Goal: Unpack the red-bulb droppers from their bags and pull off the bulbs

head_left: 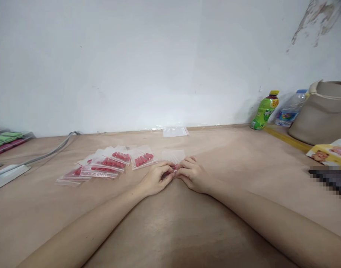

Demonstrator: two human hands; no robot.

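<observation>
Clear plastic, pinched along its near edge: a small bag (173, 153) lying at the middle of the tabletop (228, 160), gripped between thumb and fingers of both left hand (157, 176) and right hand (195, 175), with a trace of red showing at the grip; seems well along, though too covered to say whether sealed. To the left, in an overlapping spread, filled bags (105, 168) holding red pieces (140, 161), apparently finished. At the far edge, near the wall (131, 67), a flat whitish packet (175, 132), perhaps of unused bags, so possibly more remaining.
</observation>
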